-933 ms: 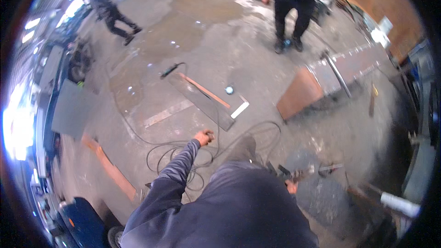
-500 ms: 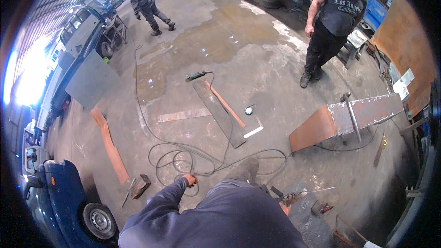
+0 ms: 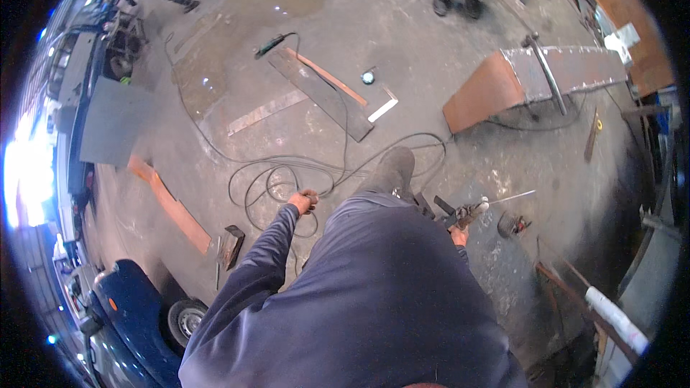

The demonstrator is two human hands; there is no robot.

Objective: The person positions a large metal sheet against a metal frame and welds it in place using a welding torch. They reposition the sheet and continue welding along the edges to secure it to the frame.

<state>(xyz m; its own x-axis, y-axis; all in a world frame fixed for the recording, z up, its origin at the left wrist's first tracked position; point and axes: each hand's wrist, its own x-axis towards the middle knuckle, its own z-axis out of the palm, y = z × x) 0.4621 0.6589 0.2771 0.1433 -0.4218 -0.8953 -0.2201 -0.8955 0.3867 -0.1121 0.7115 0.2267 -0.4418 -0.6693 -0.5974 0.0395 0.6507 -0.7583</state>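
Note:
My left hand [image 3: 305, 201] hangs over the coiled cable [image 3: 277, 181], fingers curled in; anything inside them is too small to make out. Low on the right, my right hand [image 3: 459, 233] is closed around what looks like a welding electrode holder [image 3: 468, 214]. A thin pale rod [image 3: 512, 196] sticks out of it to the right. Part of that hand is hidden behind the holder. One boot [image 3: 395, 169] of mine stands between the hands. To the upper right is a rusty steel box section [image 3: 483, 93] with a hammer [image 3: 550, 75] lying across it.
Ahead lie a grinder [image 3: 270, 45], a dark steel plate [image 3: 316, 90], flat strips, a round tape measure [image 3: 368, 77] and a metal square [image 3: 384, 108]. A blue vehicle [image 3: 133, 302] stands lower left, near a rusty strip [image 3: 172, 205]. Two people are at the far edge.
My view has tipped downward, so the floor objects sit higher in the picture. Both hands remain on their own sides, the right with the holder. The far-left person has moved leftward in view.

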